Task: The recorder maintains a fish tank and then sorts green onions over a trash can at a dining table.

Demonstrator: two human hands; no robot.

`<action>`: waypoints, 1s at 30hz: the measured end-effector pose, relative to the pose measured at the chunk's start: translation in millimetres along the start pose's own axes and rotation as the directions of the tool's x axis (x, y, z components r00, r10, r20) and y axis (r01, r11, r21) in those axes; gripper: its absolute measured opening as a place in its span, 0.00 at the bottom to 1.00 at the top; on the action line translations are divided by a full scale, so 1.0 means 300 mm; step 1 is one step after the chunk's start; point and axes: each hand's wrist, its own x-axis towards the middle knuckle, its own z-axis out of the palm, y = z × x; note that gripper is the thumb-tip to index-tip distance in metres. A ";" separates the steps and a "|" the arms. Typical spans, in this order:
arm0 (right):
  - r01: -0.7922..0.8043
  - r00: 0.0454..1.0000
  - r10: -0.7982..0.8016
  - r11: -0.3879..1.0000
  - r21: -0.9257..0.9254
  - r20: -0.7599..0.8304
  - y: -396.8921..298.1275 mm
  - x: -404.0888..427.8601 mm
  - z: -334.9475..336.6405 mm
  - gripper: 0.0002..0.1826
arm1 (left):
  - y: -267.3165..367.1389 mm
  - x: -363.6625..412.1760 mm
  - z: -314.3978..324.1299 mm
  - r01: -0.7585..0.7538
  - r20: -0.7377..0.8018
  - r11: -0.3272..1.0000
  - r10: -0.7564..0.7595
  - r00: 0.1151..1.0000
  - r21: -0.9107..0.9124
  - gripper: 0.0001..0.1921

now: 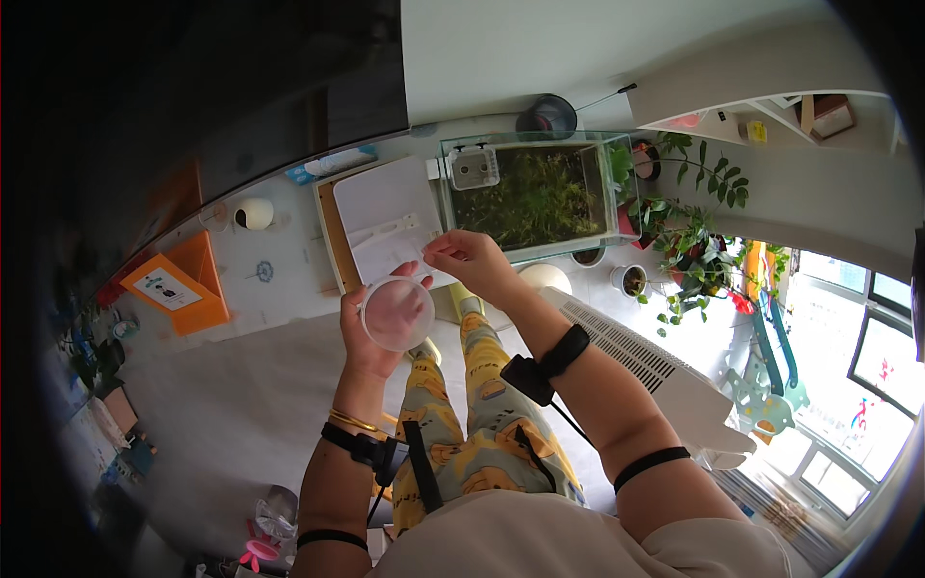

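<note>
My left hand (372, 325) holds a round, see-through plastic tub (398, 313) by its side, just above my legs. Right beside it, up and to the right, my right hand (462, 260) is raised with thumb and fingertips pinched together; whether something small is between them cannot be told. Beyond both hands stands a glass aquarium (535, 195) full of green water plants, a clear plastic box (474, 167) hanging inside its left corner. A white board-like panel (390, 209) lies left of the aquarium.
Potted plants (694, 253) stand right of the aquarium, above a white slatted heater or similar appliance (650, 361). An orange card holder (195, 289) and a small white round device (254, 214) sit on the long counter at left. A large dark screen (289, 72) rises behind it.
</note>
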 end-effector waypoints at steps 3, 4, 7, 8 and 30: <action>-0.021 0.999 0.017 0.996 -0.090 -0.045 0.001 -0.017 -0.006 0.09 | -0.008 -0.006 -0.005 0.044 0.080 0.998 -0.042 0.996 -0.032 0.32; -0.020 0.997 0.008 0.988 -0.152 -0.082 0.002 -0.021 -0.011 0.08 | -0.014 -0.007 -0.003 0.059 0.081 0.997 -0.056 0.995 -0.043 0.32; 0.040 0.948 -0.114 0.969 -0.242 -0.297 -0.019 -0.039 -0.038 0.07 | -0.022 -0.005 -0.022 0.034 0.074 0.998 -0.030 0.997 -0.060 0.32; 0.077 0.927 -0.127 0.985 -0.153 -0.353 -0.033 -0.045 -0.054 0.09 | -0.023 -0.001 -0.033 -0.009 0.066 0.997 0.014 0.998 -0.076 0.32; 0.492 0.792 -0.596 0.494 -0.716 0.133 -0.150 -0.171 0.103 0.07 | -0.044 0.016 -0.074 0.004 0.011 1.000 -0.004 1.000 -0.017 0.29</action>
